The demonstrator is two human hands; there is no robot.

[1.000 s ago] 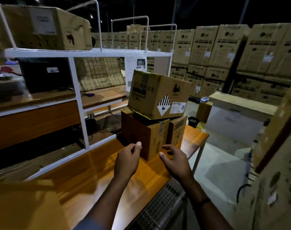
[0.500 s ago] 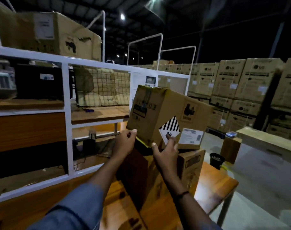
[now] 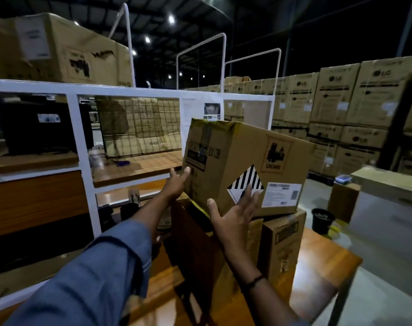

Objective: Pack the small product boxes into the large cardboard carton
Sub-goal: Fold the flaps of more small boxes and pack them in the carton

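Head view: our left hand (image 3: 176,184) at nine o'clock and right hand (image 3: 233,217) at six o'clock press straight fingers flat against the taped carton (image 3: 242,156), perched atop the lower carton (image 3: 280,243). We judge we're lifting it off; next needs an even squeeze.

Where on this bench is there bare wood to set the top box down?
Bare wood: the table right of the lower carton, out to its edge, and the strip left of it beside the sleeve. The wooden shelf before the mesh panel is mostly free. Crowded: the table's middle.
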